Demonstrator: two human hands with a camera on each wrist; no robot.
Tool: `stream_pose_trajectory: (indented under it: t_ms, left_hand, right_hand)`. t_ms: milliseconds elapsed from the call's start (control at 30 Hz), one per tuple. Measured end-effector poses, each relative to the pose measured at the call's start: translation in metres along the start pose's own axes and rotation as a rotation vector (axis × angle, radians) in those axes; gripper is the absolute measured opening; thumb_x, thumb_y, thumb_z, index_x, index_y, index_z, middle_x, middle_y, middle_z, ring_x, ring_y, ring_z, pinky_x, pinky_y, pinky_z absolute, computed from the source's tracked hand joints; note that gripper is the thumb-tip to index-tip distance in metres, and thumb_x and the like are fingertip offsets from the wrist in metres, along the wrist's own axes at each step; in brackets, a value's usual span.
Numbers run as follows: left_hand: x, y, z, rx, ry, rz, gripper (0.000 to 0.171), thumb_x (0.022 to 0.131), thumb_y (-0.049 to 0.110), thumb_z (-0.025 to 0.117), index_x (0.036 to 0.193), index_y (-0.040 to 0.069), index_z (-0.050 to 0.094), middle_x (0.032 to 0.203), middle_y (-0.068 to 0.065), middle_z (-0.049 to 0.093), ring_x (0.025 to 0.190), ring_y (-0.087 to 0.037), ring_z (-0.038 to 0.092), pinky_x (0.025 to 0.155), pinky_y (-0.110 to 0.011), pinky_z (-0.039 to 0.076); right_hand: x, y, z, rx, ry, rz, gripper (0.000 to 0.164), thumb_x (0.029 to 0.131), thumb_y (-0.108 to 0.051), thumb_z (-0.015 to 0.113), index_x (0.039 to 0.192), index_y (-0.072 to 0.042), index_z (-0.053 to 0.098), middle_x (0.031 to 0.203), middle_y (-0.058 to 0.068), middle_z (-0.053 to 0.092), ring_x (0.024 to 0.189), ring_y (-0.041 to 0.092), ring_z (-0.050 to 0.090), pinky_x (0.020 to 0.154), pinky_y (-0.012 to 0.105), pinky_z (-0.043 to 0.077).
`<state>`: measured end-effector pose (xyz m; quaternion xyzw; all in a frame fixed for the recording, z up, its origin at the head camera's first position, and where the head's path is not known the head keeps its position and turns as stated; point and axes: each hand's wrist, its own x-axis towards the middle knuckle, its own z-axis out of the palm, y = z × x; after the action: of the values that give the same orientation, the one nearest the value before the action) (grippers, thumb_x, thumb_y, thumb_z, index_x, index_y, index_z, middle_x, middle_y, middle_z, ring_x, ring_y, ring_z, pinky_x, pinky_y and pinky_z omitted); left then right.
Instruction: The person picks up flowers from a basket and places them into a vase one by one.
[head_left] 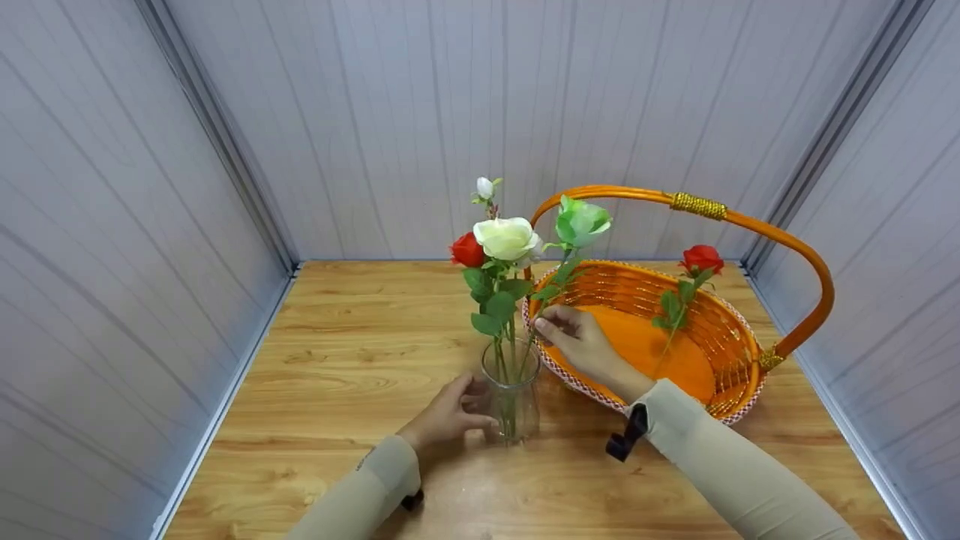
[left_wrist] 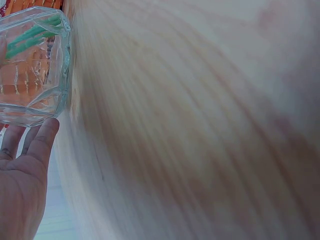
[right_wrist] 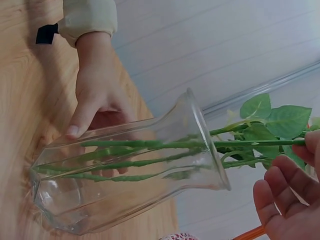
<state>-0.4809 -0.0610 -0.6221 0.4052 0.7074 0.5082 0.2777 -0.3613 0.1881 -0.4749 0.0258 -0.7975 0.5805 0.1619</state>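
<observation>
A clear glass vase [head_left: 517,397] with a flared rim stands upright on the table, holding a cream rose [head_left: 507,238], a red rose [head_left: 468,250] and a white bud [head_left: 485,187]. My left hand [head_left: 450,411] grips the vase low on its left side; through the glass, its fingers [right_wrist: 107,172] show behind the wall. Above the rim, my right hand [head_left: 576,337] pinches the stem of a pale green rose [head_left: 583,222] between thumb and forefinger. That flower leans right, and its green stem [right_wrist: 250,143] runs down inside the vase.
An orange woven basket [head_left: 645,274] with a tall arched handle [head_left: 795,251] stands right behind the right hand. Another red rose [head_left: 702,259] lies in it, its bloom over the far rim. Pale panel walls [head_left: 420,127] close in the wooden table [head_left: 352,337] at the back and sides.
</observation>
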Motion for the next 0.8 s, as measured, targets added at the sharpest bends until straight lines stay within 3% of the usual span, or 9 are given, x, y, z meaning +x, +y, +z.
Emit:
stream_pose_trajectory:
  t_ms: [100,367,633,800]
  left_hand:
    - [0.0,0.0,0.0,0.002,0.0,-0.004,0.067,0.093,0.016,0.087,0.149,0.008,0.05,0.151,-0.016,0.061,0.143,-0.041,0.058,0.125,-0.059,0.047]
    - [-0.001,0.0,-0.001,-0.004,0.002,-0.031,0.065,0.095,0.018,0.086,0.148,0.008,0.05,0.153,-0.018,0.059,0.144,-0.043,0.057,0.124,-0.059,0.048]
    - [0.0,0.0,-0.001,-0.004,0.003,-0.032,0.064,0.096,0.016,0.085,0.149,0.007,0.05,0.153,-0.018,0.058,0.145,-0.043,0.056,0.124,-0.061,0.047]
    - [-0.001,-0.001,-0.001,0.001,-0.003,-0.035,0.067,0.095,0.02,0.087,0.149,0.009,0.05,0.153,-0.016,0.059,0.144,-0.042,0.057,0.125,-0.06,0.047]
  right_hand:
    - [0.002,0.004,0.001,-0.055,0.001,0.025,0.02,0.11,-0.01,0.063,0.109,0.008,0.073,0.098,0.019,0.073,0.083,0.018,0.065,0.076,0.02,0.056]
    - [0.01,0.015,0.005,-0.088,0.034,0.033,0.018,0.106,-0.012,0.071,0.104,0.004,0.077,0.099,0.022,0.076,0.082,0.007,0.063,0.077,0.021,0.054]
    - [0.011,0.025,0.005,-0.128,0.072,0.079,0.015,0.103,-0.015,0.076,0.101,-0.001,0.079,0.095,0.008,0.077,0.084,0.014,0.063,0.078,0.025,0.055]
    - [0.009,0.032,0.003,-0.158,0.065,0.127,0.016,0.103,-0.017,0.077,0.106,-0.002,0.08,0.1,0.009,0.079,0.09,0.015,0.067,0.083,0.026,0.058]
